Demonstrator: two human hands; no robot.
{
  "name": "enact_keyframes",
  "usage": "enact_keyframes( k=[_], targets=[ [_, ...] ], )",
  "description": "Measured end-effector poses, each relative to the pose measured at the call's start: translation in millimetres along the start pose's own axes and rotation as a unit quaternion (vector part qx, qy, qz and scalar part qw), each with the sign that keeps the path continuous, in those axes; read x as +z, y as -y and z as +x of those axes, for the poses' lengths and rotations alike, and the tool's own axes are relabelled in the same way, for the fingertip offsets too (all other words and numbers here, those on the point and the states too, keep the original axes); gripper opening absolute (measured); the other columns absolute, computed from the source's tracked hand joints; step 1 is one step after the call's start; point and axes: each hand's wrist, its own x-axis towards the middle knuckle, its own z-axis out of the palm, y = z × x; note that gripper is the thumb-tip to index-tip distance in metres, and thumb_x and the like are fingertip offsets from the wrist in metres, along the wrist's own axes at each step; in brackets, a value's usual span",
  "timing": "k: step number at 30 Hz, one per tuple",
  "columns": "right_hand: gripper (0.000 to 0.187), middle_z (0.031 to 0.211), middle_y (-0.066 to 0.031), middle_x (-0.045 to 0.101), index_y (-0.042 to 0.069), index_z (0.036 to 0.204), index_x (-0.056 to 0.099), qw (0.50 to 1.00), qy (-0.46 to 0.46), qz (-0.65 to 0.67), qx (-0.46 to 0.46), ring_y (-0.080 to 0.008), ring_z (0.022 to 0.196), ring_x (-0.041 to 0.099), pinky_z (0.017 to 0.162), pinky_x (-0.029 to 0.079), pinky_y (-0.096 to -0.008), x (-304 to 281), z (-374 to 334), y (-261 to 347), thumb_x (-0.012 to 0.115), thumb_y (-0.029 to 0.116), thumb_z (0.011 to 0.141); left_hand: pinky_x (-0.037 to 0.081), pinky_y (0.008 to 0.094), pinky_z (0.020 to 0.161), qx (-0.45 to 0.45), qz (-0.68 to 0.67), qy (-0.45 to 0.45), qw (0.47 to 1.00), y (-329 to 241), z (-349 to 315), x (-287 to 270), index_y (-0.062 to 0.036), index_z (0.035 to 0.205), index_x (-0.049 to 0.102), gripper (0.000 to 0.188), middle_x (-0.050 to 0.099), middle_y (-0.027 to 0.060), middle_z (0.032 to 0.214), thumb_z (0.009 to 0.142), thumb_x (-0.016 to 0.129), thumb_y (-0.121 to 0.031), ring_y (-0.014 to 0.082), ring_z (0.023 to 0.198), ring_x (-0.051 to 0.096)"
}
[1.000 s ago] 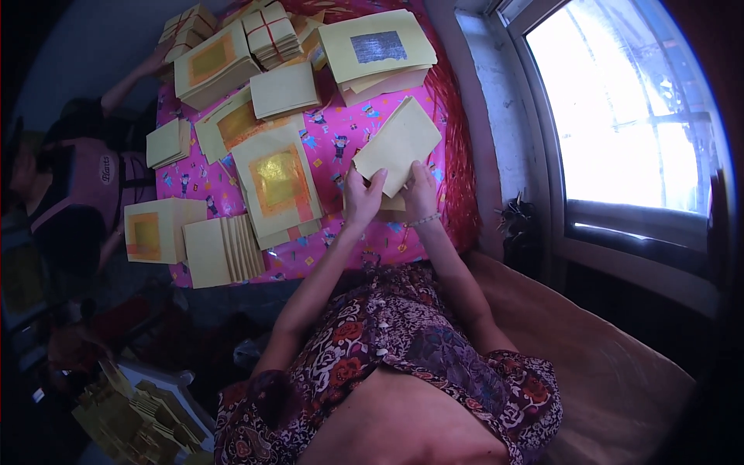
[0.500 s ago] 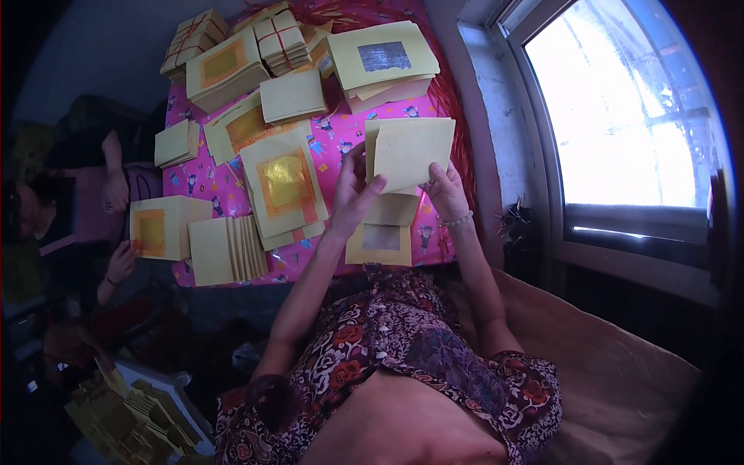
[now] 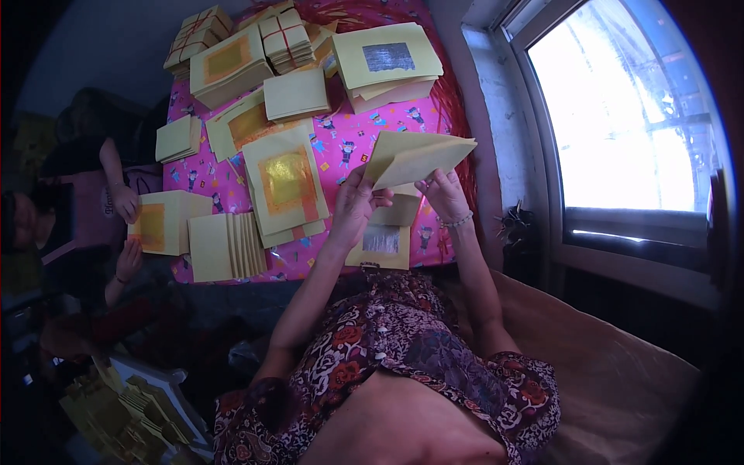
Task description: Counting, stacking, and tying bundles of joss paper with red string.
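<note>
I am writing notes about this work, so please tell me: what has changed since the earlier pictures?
The folded paper, still in the left hand and right hand, has turned; the right hand moved rightward. A silver-patched sheet now shows below it. A co-worker's hand, by the tied bundles a second ago, is now at the leftmost gold-patched stack. The other stacks stayed in place.

Place looking like small paper-handwork workshop. Yellow paper stacks (image 3: 298, 94) crowding pink surface (image 3: 353, 124) (cartoon-figure print (image 3: 347, 152) lending homely note); string-tied bundles (image 3: 198, 39) sitting at far end, red strands (image 3: 457, 112) trailing along edge. Several piles bearing similar gold-patched sheets (image 3: 285, 178), suggesting batch work. Second person (image 3: 81, 182) handling another pile (image 3: 172, 225) at left corner. More folded paper (image 3: 143, 407) resting at lower left. Large window (image 3: 628, 116) at right letting in bright daylight.
</note>
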Motion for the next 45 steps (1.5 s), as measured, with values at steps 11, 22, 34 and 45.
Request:
enact_keyframes(
  k=[11, 22, 34, 45],
  targets=[
    [0.074, 0.136, -0.0119, 0.037, 0.005, 0.138, 0.025, 0.987, 0.121, 0.004, 0.102, -0.0266, 0.126, 0.037, 0.105, 0.029, -0.0404, 16.5, -11.6, 35.6, 0.061, 0.031, 0.079, 0.046, 0.0284, 0.086, -0.201, 0.068, -0.001, 0.977, -20.1, 11.3, -49.6, 0.0016, 0.118, 0.050, 0.032, 0.059, 0.0098, 0.108, 0.089, 0.048, -0.011, 0.0146, 0.094, 0.059],
    [0.029, 0.101, -0.0030, 0.061, 0.004, 0.119, 0.051, 0.965, -0.114, -0.172, 0.160, -0.0097, 0.084, 0.058, 0.074, 0.046, -0.0239, -11.2, 2.2, 11.1, 0.046, 0.020, 0.095, 0.044, 0.0252, 0.083, -0.092, 0.188, -0.032, 0.977, -1.7, 19.7, -30.1, -0.0018, 0.121, 0.047, 0.029, 0.058, 0.0041, 0.107, 0.093, 0.043, -0.008, 0.0092, 0.095, 0.055],
    [0.019, 0.093, -0.0013, 0.054, 0.001, 0.104, 0.050, 0.919, -0.147, -0.365, -0.023, -0.0066, 0.085, 0.047, 0.076, 0.040, -0.0235, 6.6, 0.5, -8.5, 0.046, 0.016, 0.094, 0.044, 0.0234, 0.079, -0.014, 0.250, -0.084, 0.965, 11.9, 24.3, -25.7, -0.0021, 0.118, 0.049, 0.026, 0.059, 0.0035, 0.106, 0.095, 0.045, -0.013, 0.0074, 0.092, 0.054],
    [0.010, 0.070, -0.0058, 0.050, 0.002, 0.096, 0.048, 0.837, -0.102, -0.505, -0.185, -0.0092, 0.063, 0.047, 0.055, 0.040, -0.0268, 51.7, -13.0, 4.9, 0.051, 0.010, 0.091, 0.044, 0.0249, 0.081, -0.044, 0.164, -0.131, 0.977, 1.6, 16.7, -24.1, -0.0031, 0.116, 0.052, 0.027, 0.059, 0.0025, 0.103, 0.094, 0.051, -0.019, 0.0086, 0.093, 0.054]
  ],
)
